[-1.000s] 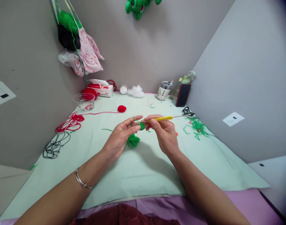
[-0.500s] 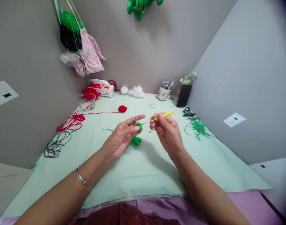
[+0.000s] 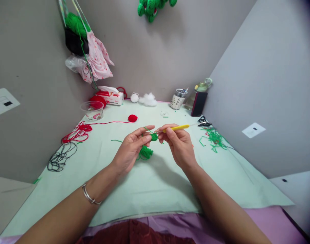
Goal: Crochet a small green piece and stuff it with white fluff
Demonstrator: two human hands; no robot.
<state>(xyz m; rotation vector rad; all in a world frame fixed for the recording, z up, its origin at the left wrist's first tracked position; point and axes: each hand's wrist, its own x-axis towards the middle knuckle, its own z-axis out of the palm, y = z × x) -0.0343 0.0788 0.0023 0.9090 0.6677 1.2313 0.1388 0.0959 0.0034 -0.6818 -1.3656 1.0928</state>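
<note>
Between the thumb and fingers of my left hand [image 3: 131, 145] is a small green crochet piece [image 3: 154, 137]. A green yarn strand runs over that hand's raised index finger. My right hand [image 3: 179, 142] is closed on a crochet hook [image 3: 176, 128] with a yellow handle, its metal shaft pointing left. The hook's thin end meets the green piece, and my right fingertips are close beside it. Below my left hand lies a bundle of green yarn [image 3: 146, 153] on the pale green cloth [image 3: 150, 193].
Red yarn [image 3: 78, 131] and dark cord [image 3: 59, 157] lie at the left, near a clear plastic tub [image 3: 92, 112]. A red yarn ball [image 3: 132, 118] sits farther back. At the right are green scraps [image 3: 216, 139], scissors [image 3: 202, 121], a phone [image 3: 199, 104] and a pen can [image 3: 178, 100].
My right hand has brought the hook leftward and levelled it, so its tip is now at the green piece. The piece shows more between my hands. My left hand has barely shifted.
</note>
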